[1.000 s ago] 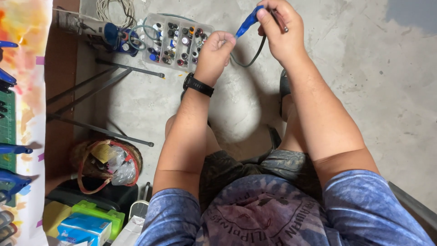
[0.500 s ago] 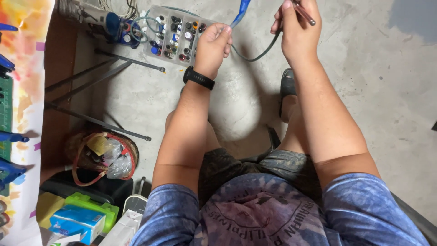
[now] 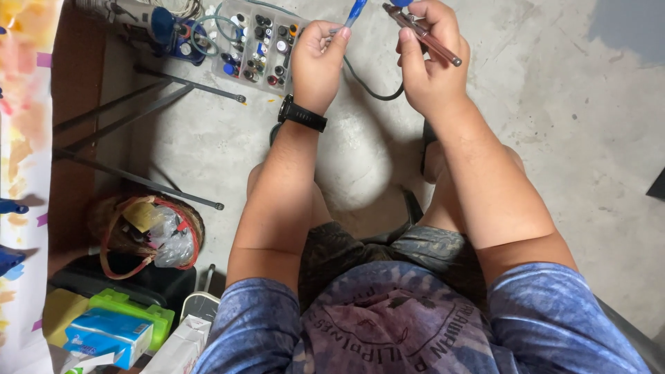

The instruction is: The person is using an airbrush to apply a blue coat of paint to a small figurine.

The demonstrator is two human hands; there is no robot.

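Note:
My left hand point(image 3: 317, 57), with a black watch point(image 3: 302, 114) on the wrist, pinches the end of a blue tool handpiece point(image 3: 356, 11) near the top edge. A dark cable point(image 3: 370, 88) hangs from that piece and loops down between my hands. My right hand point(image 3: 429, 59) grips a thin brown metal rod point(image 3: 424, 36) that slants down to the right. Both hands are raised in front of me, a little apart. My knees and dark shorts are below them.
A clear compartment box point(image 3: 256, 43) of small coloured bits lies on the concrete floor at top left, beside a rotary tool point(image 3: 142, 16). Thin dark metal legs point(image 3: 149, 183) cross the floor at left. A basket with plastic wrap point(image 3: 149, 232) and coloured boxes point(image 3: 111, 332) sit at lower left.
The view has tilted, so both hands sit lower in frame. My right hand has drawn away from the blue piece and turned the rod into plain view.

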